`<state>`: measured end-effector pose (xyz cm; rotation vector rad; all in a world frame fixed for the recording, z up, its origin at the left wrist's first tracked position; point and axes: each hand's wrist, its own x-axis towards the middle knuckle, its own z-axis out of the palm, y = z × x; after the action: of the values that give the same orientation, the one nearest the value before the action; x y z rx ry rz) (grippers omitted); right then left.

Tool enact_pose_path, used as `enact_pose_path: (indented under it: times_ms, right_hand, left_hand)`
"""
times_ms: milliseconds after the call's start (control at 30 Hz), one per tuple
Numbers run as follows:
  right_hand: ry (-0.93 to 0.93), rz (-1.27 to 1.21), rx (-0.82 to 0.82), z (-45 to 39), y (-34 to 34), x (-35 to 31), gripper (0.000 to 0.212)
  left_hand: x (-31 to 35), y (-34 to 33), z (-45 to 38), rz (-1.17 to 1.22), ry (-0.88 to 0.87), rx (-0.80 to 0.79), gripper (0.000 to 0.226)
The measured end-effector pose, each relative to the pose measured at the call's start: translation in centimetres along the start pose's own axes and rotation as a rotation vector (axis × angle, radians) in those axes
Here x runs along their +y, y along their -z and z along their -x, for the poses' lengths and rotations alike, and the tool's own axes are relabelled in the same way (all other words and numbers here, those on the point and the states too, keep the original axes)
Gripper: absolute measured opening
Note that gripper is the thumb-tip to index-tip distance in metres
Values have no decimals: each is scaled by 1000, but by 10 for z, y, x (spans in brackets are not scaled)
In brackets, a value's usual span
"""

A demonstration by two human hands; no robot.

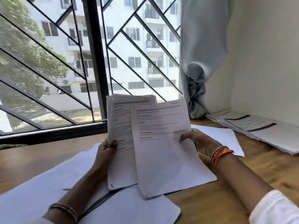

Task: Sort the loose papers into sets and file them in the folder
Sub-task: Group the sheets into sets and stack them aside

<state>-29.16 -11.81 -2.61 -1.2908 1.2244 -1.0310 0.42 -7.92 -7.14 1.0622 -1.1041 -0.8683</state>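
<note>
Left hand [106, 150] grips paper stack [119, 126]; right hand [196, 140] pinches sheet [163, 151]; wooden desk [226, 199] beside barred window [97, 54].

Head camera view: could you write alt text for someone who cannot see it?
A person's left hand holds a sheaf of printed pages upright while the right hand pinches a single printed sheet in front of it, above a wooden table strewn with white papers. Another paper stack lies by the wall, beside a barred window and a curtain.

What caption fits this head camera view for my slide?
Left hand grips a sheaf of papers while right hand holds one sheet over the wooden desk.
</note>
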Motion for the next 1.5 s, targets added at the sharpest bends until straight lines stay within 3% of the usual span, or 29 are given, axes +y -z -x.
enact_pose_path:
  times_ms: [133, 267, 333, 433, 533, 600, 667, 767, 867, 967, 1067, 1133, 1200, 1267, 1333, 1400, 1500]
  right_hand:
    - [-53, -17, 124, -5, 6, 3, 35]
    - [-200, -42, 226, -9, 18, 15, 19]
    - [-191, -127, 367, -13, 21, 18, 17]
    - [39, -237, 751, -13, 20, 11, 30]
    - [408, -165, 1060, 4, 11, -6, 43]
    - [689, 64, 1223, 13, 7, -17, 44]
    - [901, 353, 1273, 15, 12, -20, 50]
    - [972, 732, 1228, 11, 18, -11, 62]
    - [867, 1131, 952, 2, 9, 12, 60]
    - [591, 1312, 635, -4, -9, 28, 46]
    - [599, 1439, 599, -1, -29, 29, 42]
    - [748, 1358, 537, 8, -41, 24, 35]
    - [780, 1226, 193, 25, -54, 14, 25]
    - [651, 1017, -251, 42, -66, 2, 15]
    - [595, 703, -498, 51, -74, -6, 1]
    - [577, 611, -347, 42, -67, -9, 16]
    - [508, 973, 102, 12, -21, -8, 28]
  left_hand:
    - [1, 3, -4, -44, -2, 80, 26]
    - [-1, 6, -8, -100, 21, 163, 31]
    - [-2, 7, -9, -101, 10, 212, 32]
    - [-2, 8, -12, -79, -42, 309, 34]
    - [-3, 15, -15, -53, -55, 413, 34]
    - [-2, 20, -18, -31, -47, 413, 33]
    - [-1, 21, -18, 6, -40, 375, 32]
    - [-2, 17, -17, 29, -34, 339, 32]
    - [2, 8, -12, 93, -27, 304, 30]
    - [8, -2, -6, 156, -48, 289, 24]
    - [14, -5, -3, 200, -117, 375, 17]
    - [16, -5, -4, 194, -162, 430, 24]
    - [15, -7, -2, 175, -201, 450, 26]
    - [13, -9, -1, 138, -255, 503, 21]
    - [12, -9, -3, 61, -317, 570, 13]
    - [11, -8, -5, -2, -340, 603, 13]
    - [4, -4, -9, -85, -269, 597, 25]
